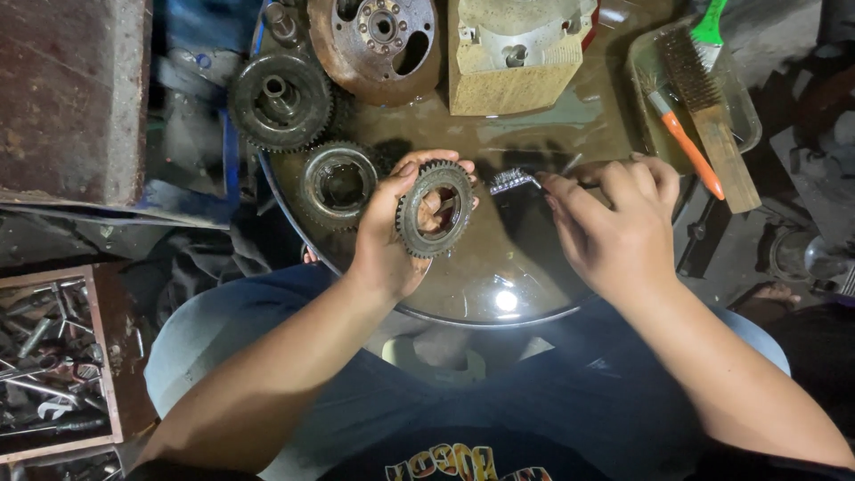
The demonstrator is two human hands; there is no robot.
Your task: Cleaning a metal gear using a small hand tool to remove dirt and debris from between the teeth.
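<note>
At the centre of the frame I see my left hand gripping a toothed gear ring, fingers curled behind it and the thumb over its upper rim, so the ring stands tilted with its open middle facing up at me. Just right of it, my right hand is closed around the handle of a small wire brush; the bristle head pokes out to the left of my fingertips and sits just beside the gear's right edge, though I cannot tell whether it touches.

Both hands hover over a round basin holding dark, shiny liquid. Left of my left hand, a second gear lies flat in the basin. In the upper left of the frame sits a larger dark gear, and beside it, at top centre, a rusty round plate with holes. A pale metal housing stands right of that. At upper right, a clear tray holds a wooden-handled wire brush and an orange-handled brush. At lower left, a wooden box of tools is visible.
</note>
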